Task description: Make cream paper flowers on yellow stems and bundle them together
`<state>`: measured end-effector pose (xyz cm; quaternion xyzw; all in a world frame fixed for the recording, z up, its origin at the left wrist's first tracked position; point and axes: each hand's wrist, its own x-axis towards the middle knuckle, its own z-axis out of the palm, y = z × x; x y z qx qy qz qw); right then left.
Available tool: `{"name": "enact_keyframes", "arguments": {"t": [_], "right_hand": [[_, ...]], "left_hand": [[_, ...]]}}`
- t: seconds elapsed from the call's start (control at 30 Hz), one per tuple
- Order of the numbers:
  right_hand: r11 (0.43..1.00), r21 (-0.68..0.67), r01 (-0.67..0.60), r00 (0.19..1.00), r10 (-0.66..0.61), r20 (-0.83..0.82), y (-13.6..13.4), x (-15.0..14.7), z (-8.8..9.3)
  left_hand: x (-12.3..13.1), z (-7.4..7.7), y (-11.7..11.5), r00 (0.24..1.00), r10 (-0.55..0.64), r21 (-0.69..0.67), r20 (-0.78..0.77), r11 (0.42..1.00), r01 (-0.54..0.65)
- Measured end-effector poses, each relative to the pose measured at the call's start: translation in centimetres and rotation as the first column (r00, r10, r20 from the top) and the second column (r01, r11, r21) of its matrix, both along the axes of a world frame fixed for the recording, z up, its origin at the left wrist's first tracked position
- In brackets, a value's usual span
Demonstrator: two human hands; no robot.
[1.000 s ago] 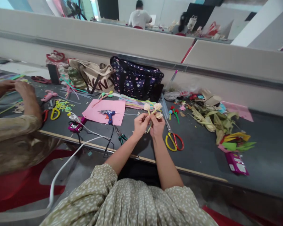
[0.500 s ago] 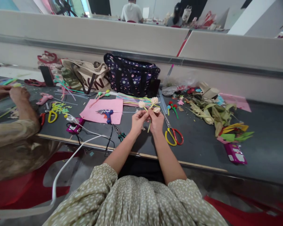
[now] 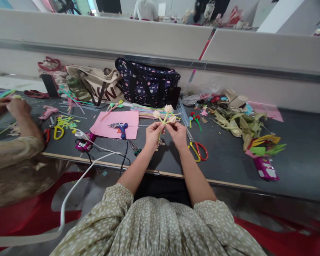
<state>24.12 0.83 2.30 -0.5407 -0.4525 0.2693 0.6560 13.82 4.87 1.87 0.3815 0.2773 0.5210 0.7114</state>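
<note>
Three pale cream flower heads on yellow-green stems form a small flower spray (image 3: 168, 108), held up over the table in front of me. My left hand (image 3: 154, 134) is closed around its stems just below where they branch. Fingers of my right hand (image 3: 178, 134) pinch the spray at the branching point, near the right-hand flower. Scissors with one red and one yellow handle (image 3: 202, 151) lie right of my right hand. Green-handled pliers (image 3: 135, 147) rest beside my left forearm. A blue glue gun (image 3: 121, 129) lies on a pink sheet (image 3: 101, 124) to the left.
Behind my hands stand a dark patterned bag (image 3: 149, 83) and a canvas bag (image 3: 106, 85). Dried husks (image 3: 245, 124) heap up at right, near a purple pack (image 3: 266, 169). A white cable (image 3: 77, 177) crosses the table's front edge. A co-worker's hands (image 3: 17, 106) work at far left.
The flower spray has tilted and shifted slightly left. My right hand has moved a little right, its fingers now at the branching point, while my left hand keeps hold of the stems.
</note>
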Motion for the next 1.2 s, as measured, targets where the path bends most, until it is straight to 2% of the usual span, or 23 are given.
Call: {"name": "enact_keyframes", "arguments": {"t": [0.13,0.23,0.4,0.6,0.87,1.07,1.2], "right_hand": [[0.999,0.001,-0.040,0.999,0.040,-0.001,0.1,-0.1,0.3],[0.999,-0.011,-0.053,0.998,0.053,-0.016,0.3,0.1,0.2],[0.999,-0.019,-0.027,1.000,0.027,-0.011,0.3,1.0,0.0],[0.999,-0.036,0.029,0.997,-0.027,0.067,0.1,0.6,0.9],[0.996,-0.088,0.017,0.990,-0.029,-0.137,0.3,-0.4,0.8],[0.997,-0.070,0.011,1.000,-0.013,-0.029,0.5,-0.3,1.2],[0.998,-0.045,-0.038,0.996,0.034,-0.088,0.5,-0.5,1.3]], "left_hand": [[0.2,-0.3,-0.1,0.997,0.023,-0.038,0.068,0.999,-0.020],[0.2,-0.3,-0.1,0.998,0.011,-0.089,0.062,0.996,-0.005],[-0.2,-0.1,0.1,0.995,-0.096,-0.099,0.036,0.990,0.099],[0.0,-0.1,0.1,0.995,-0.072,-0.083,0.073,0.993,0.078],[0.7,-0.5,-0.1,0.985,-0.034,-0.095,0.171,0.994,0.051],[0.3,0.3,0.1,0.981,-0.048,-0.135,0.189,0.988,0.074],[0.2,0.8,0.4,0.966,-0.088,-0.162,0.242,0.978,0.130]]}}
